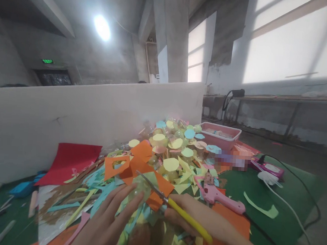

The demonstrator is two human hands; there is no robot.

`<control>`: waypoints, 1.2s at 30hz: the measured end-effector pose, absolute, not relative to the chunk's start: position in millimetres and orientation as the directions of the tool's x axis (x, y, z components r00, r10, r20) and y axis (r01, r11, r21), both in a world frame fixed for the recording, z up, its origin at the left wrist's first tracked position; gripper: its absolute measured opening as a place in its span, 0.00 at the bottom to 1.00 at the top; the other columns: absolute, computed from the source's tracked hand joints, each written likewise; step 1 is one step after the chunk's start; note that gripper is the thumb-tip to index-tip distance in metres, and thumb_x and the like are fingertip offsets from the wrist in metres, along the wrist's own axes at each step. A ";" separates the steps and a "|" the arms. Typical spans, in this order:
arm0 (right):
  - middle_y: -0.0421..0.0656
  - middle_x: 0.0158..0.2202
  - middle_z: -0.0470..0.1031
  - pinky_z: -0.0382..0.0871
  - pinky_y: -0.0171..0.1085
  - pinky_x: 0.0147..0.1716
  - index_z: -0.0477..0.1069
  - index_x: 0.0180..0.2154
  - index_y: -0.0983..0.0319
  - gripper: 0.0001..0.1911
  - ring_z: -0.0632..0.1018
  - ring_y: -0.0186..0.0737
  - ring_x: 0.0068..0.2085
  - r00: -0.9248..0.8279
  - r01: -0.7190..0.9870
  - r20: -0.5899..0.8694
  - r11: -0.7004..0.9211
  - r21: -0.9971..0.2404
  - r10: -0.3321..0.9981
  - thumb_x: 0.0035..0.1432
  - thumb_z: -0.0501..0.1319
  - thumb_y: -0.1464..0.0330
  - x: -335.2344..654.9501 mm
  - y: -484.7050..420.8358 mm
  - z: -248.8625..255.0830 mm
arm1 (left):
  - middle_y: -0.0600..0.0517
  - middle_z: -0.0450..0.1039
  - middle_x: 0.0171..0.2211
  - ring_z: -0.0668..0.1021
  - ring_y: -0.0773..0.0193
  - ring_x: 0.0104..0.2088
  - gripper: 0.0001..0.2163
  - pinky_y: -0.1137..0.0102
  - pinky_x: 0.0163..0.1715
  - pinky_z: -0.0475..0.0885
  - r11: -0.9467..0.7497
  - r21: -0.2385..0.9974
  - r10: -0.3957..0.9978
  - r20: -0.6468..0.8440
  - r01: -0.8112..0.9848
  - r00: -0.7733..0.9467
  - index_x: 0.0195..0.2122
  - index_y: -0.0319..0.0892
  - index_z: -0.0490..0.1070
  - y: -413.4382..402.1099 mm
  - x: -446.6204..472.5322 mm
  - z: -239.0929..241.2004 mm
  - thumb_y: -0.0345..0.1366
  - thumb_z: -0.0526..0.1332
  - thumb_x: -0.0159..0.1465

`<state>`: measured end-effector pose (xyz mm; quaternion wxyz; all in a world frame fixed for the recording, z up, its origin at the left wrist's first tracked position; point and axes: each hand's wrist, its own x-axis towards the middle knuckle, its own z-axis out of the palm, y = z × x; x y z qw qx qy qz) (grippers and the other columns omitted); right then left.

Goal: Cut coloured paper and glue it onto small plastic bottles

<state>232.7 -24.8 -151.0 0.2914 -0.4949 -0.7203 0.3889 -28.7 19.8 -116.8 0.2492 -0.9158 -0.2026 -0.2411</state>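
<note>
My right hand (183, 213) is closed around a pair of scissors (188, 220) with a yellow handle. Their narrow metal blades point up and left over the paper. My left hand (112, 216) curls its fingers around a translucent greenish plastic piece (139, 191), with pale green paper (151, 178) at its top by the blades. Part of this piece is hidden behind the fingers. Just beyond both hands lie orange paper sheets (138, 169), one with a round hole cut in it. Farther back is a heap of clear plastic pieces topped with yellow, blue and pink paper discs (171, 164).
A pink glue gun (222, 199) lies right of my right hand, its cord trailing. Behind it are a pink basket (221, 137) and a purple power strip (269, 169) with cables. Red paper (71, 162) and paper scraps lie left. A white partition (97, 114) borders the table's back.
</note>
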 end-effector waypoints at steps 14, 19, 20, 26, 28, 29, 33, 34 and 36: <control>0.34 0.26 0.62 0.52 0.28 0.20 0.64 0.35 0.61 0.18 0.62 0.29 0.25 -0.365 0.524 0.034 0.235 -0.819 0.931 0.62 0.55 0.52 237.8 -28.0 -141.3 | 0.46 0.68 0.61 0.69 0.55 0.61 0.38 0.62 0.53 0.73 -0.784 -0.459 0.197 0.454 0.418 0.869 0.68 0.47 0.51 20.5 -31.9 -106.7 0.16 0.49 0.57; 0.33 0.22 0.58 0.49 0.29 0.18 0.62 0.28 0.62 0.21 0.58 0.28 0.23 -0.336 0.521 0.029 0.211 -0.827 0.941 0.61 0.56 0.51 237.3 -20.2 -151.8 | 0.46 0.66 0.62 0.67 0.52 0.62 0.39 0.59 0.55 0.71 -0.780 -0.466 0.220 0.421 0.418 0.880 0.68 0.46 0.52 21.3 -32.7 -107.4 0.17 0.52 0.55; 0.33 0.22 0.57 0.48 0.29 0.18 0.62 0.28 0.62 0.21 0.57 0.28 0.23 -0.327 0.528 0.015 0.195 -0.827 0.945 0.61 0.57 0.51 237.4 -19.9 -151.2 | 0.45 0.65 0.63 0.67 0.51 0.62 0.38 0.58 0.54 0.72 -0.776 -0.466 0.227 0.421 0.424 0.878 0.68 0.46 0.52 22.2 -33.3 -108.0 0.17 0.53 0.55; 0.36 0.27 0.66 0.53 0.29 0.20 0.67 0.37 0.61 0.20 0.64 0.31 0.25 -0.347 0.564 -0.013 0.197 -0.802 0.938 0.60 0.57 0.50 241.8 -25.8 -139.9 | 0.49 0.64 0.64 0.69 0.54 0.61 0.34 0.63 0.51 0.74 -0.776 -0.478 0.209 0.418 0.410 0.884 0.67 0.50 0.52 25.2 -37.3 -106.3 0.22 0.53 0.59; 0.37 0.28 0.66 0.54 0.30 0.21 0.67 0.38 0.61 0.22 0.64 0.31 0.25 -0.377 0.554 0.023 0.245 -0.795 0.926 0.61 0.54 0.48 242.4 -26.9 -139.3 | 0.51 0.64 0.64 0.69 0.57 0.62 0.35 0.65 0.53 0.73 -0.786 -0.473 0.202 0.410 0.397 0.889 0.67 0.51 0.53 24.1 -37.4 -104.1 0.20 0.51 0.60; 0.37 0.27 0.65 0.54 0.30 0.21 0.67 0.37 0.61 0.22 0.64 0.31 0.25 -0.386 0.549 0.038 0.262 -0.794 0.922 0.62 0.53 0.48 242.3 -27.0 -139.8 | 0.52 0.64 0.64 0.68 0.58 0.62 0.35 0.65 0.53 0.72 -0.794 -0.469 0.197 0.405 0.388 0.893 0.67 0.51 0.53 23.5 -37.1 -103.2 0.19 0.50 0.60; 0.36 0.24 0.60 0.51 0.31 0.20 0.65 0.31 0.62 0.25 0.59 0.30 0.24 -0.356 0.560 0.029 0.238 -0.794 0.934 0.62 0.52 0.46 240.3 -25.2 -141.6 | 0.49 0.64 0.64 0.68 0.57 0.62 0.35 0.63 0.53 0.72 -0.816 -0.456 0.159 0.415 0.356 0.896 0.67 0.48 0.53 24.1 -34.2 -102.3 0.18 0.50 0.59; 0.35 0.23 0.58 0.49 0.30 0.19 0.64 0.29 0.62 0.26 0.58 0.30 0.23 -0.346 0.560 0.013 0.218 -0.799 0.938 0.61 0.53 0.45 239.8 -24.9 -141.4 | 0.49 0.64 0.63 0.69 0.56 0.62 0.35 0.62 0.53 0.72 -0.820 -0.454 0.146 0.423 0.348 0.894 0.67 0.47 0.53 24.8 -33.5 -102.6 0.19 0.50 0.58; 0.35 0.22 0.56 0.48 0.30 0.19 0.63 0.26 0.62 0.27 0.55 0.29 0.23 -0.334 0.546 -0.005 0.190 -0.816 0.942 0.59 0.54 0.45 239.1 -24.6 -140.2 | 0.49 0.64 0.63 0.68 0.56 0.62 0.35 0.62 0.53 0.72 -0.829 -0.437 0.148 0.428 0.348 0.891 0.67 0.47 0.53 26.2 -32.5 -103.1 0.18 0.50 0.58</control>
